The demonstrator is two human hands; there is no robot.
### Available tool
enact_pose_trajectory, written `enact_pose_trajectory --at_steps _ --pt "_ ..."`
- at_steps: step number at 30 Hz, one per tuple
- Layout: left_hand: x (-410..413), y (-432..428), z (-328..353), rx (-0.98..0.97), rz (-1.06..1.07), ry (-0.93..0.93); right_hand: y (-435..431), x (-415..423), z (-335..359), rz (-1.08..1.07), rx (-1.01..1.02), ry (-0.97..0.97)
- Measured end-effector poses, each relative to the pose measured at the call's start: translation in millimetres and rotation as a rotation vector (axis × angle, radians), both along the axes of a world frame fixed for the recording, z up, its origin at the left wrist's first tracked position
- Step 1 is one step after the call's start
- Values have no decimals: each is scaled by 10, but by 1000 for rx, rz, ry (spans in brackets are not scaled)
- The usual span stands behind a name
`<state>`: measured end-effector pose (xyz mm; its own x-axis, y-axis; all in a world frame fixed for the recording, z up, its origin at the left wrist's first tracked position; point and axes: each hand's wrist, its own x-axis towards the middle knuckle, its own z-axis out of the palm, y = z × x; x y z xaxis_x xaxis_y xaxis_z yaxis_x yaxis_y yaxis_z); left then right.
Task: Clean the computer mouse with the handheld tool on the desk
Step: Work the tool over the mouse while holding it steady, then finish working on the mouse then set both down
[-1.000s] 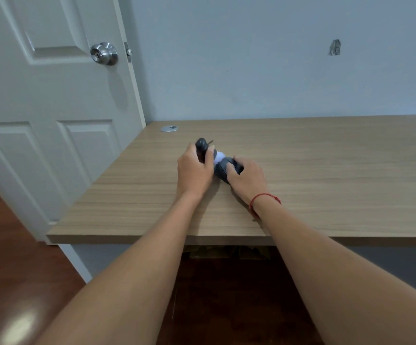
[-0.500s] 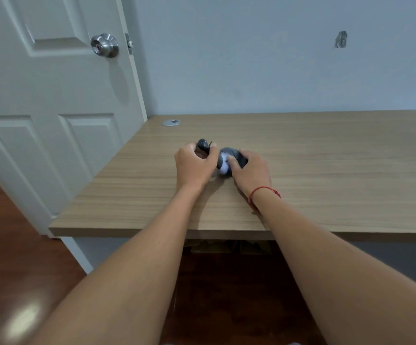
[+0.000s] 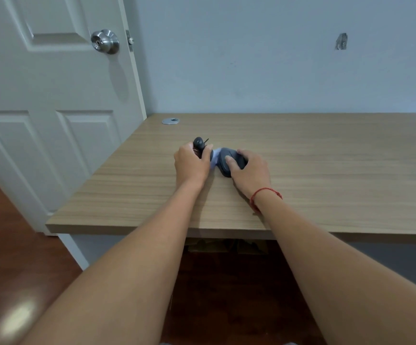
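A person's left hand (image 3: 191, 162), fingers closed round a dark handheld tool (image 3: 199, 143), works against a grey computer mouse (image 3: 228, 161) pinned under the right hand (image 3: 249, 170), toward the left end of the desk (image 3: 326, 170), midway between its front and back edges. Over the past second the mouse has turned under the palm, exposing a fresh flank, so cleaning appears under way. The tool's pale working tip is mostly hidden between the hands.
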<state>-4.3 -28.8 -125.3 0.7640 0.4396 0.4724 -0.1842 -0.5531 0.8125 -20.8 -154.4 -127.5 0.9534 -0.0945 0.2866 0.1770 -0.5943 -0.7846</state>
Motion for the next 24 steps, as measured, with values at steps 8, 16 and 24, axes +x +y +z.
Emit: enact_pose_trajectory --at_steps 8,16,24 --pt "-55 -30 71 -164 -44 -130 37 -80 7 7 -64 31" --pt "-62 -37 32 58 33 -33 1 -114 67 33 4 52" --pt "-151 -47 60 131 76 -10 -28 -39 61 -6 -6 74"
